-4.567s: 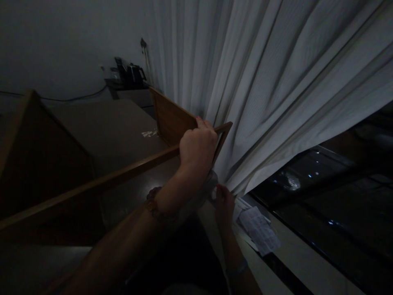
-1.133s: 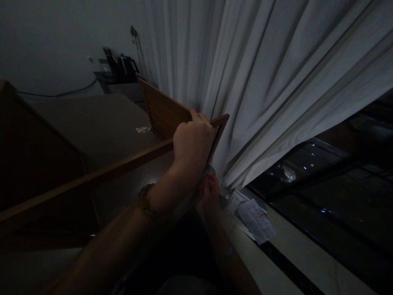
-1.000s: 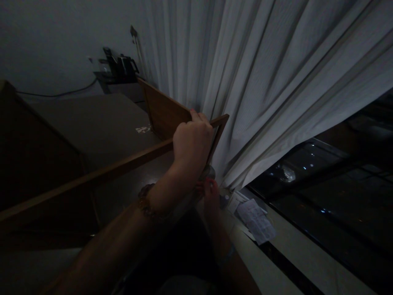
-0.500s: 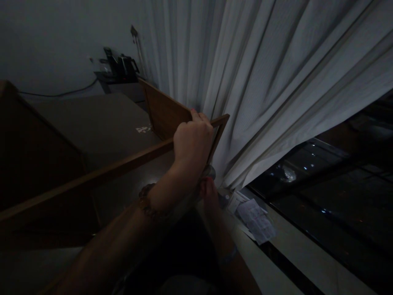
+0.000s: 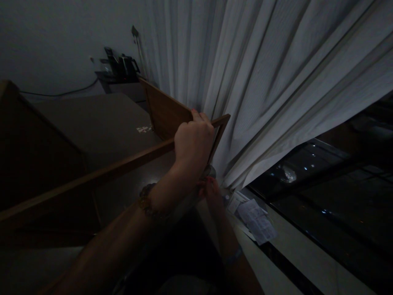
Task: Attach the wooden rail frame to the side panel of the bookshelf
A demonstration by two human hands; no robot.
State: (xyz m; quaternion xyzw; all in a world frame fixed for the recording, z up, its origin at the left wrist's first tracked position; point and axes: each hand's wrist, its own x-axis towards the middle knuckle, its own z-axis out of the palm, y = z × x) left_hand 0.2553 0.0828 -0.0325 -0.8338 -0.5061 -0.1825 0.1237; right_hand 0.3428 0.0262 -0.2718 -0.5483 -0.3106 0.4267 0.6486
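Gripping the long, narrow, brown wooden rail (image 5: 132,161) near its far corner with the left hand (image 5: 194,143), closed over the top edge like a fist, with knuckles up and wrist bent, and with one red-nailed finger pointing towards the upright orange-brown wooden panel (image 5: 166,108) behind. Reaching diagonally across from the lower left with this forearm, ringed at the wrist by a bracelet of dark and amber beads (image 5: 150,200). Holding the right hand (image 5: 213,194) lower, below the rail's corner, with fingers bent and drawn close together beside a small, rounded, greyish, translucent object (image 5: 210,171); too dim there to tell whether touching or grasping it.

Set on a small dark table (image 5: 123,82) by the wall: a black kettle with a loop handle (image 5: 127,65) and a clear glass-like vessel (image 5: 106,67), with contents too dark to make out.

Between the rail and the wall, a smooth, flat, grey-brown surface (image 5: 110,119), marked with ragged whitish flecks (image 5: 144,129); to the left, a dark wooden panel (image 5: 43,164), standing upright. Hanging behind in deep folds, a pale, finely ribbed fabric curtain (image 5: 260,82). Down on the pale, smooth floor (image 5: 294,229), creased, printed white paper (image 5: 258,223).
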